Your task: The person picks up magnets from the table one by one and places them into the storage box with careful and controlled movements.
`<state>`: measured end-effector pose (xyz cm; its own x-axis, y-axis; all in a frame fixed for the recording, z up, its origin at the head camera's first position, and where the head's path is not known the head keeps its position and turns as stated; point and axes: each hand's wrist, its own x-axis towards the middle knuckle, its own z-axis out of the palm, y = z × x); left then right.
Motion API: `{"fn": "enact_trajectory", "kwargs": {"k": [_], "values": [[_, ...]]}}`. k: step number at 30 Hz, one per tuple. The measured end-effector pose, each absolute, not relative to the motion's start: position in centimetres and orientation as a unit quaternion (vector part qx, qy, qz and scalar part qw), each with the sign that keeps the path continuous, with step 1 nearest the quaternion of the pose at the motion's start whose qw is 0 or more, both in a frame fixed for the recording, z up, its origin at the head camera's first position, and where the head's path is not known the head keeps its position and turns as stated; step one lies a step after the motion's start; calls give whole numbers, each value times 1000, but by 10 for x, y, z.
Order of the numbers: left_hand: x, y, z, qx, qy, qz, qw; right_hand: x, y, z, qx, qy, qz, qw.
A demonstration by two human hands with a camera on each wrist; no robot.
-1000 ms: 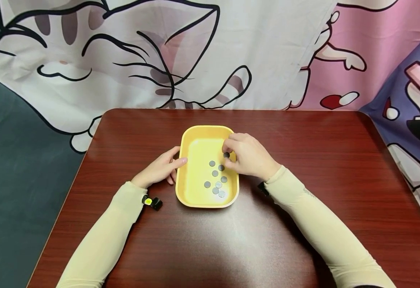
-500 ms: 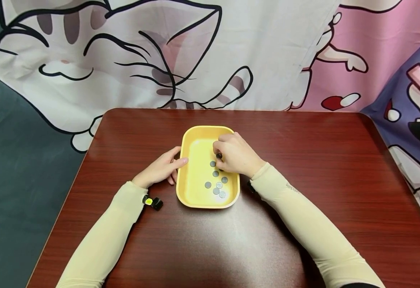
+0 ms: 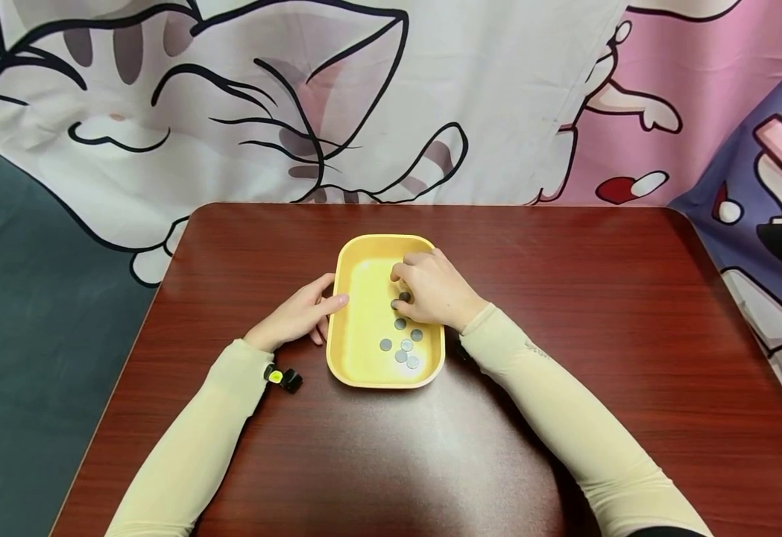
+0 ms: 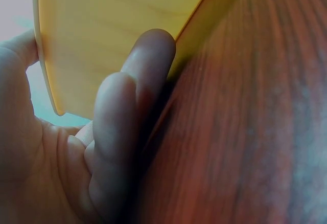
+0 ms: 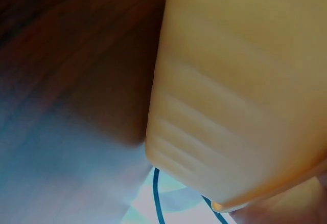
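Note:
A yellow plastic tray (image 3: 357,365) stands on the table, with several small grey coins (image 3: 400,324) lying flat in its right half. My left hand (image 3: 300,312) grips the tray's left side, thumb over the rim and fingers against the outer wall (image 4: 92,45). Over the right rim reaches my right hand (image 3: 439,291), its thumb and fingertips parted around a dark-looking coin (image 3: 404,296) inside the tray. Part of the tray floor is hidden beneath that hand. The right wrist view mostly holds the tray's outer wall (image 5: 219,91), with a bit of hand at the lower right.
The tray sits near the far part of a reddish-brown wooden table (image 3: 565,253). Behind the far edge hangs a cartoon-printed curtain (image 3: 498,97). A small black wrist camera (image 3: 290,380) sits beside the left cuff.
My right hand has moved left within the tray, and its fingers have parted since half a second ago. The coin by its fingertips has shifted left. The left hand stays on the tray.

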<state>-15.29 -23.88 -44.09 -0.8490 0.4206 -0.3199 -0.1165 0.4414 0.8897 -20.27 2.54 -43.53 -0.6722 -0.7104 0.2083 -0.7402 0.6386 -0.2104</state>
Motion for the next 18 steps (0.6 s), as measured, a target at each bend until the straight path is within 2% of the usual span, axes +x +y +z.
{"fn": "enact_trajectory", "kwargs": {"k": [8, 18], "values": [[-153, -238, -442, 93, 811, 517, 258, -199, 28, -436, 395, -902, 167, 45], [-162, -247, -471, 89, 812, 517, 256, -191, 33, -430, 420, -892, 163, 41]]}}
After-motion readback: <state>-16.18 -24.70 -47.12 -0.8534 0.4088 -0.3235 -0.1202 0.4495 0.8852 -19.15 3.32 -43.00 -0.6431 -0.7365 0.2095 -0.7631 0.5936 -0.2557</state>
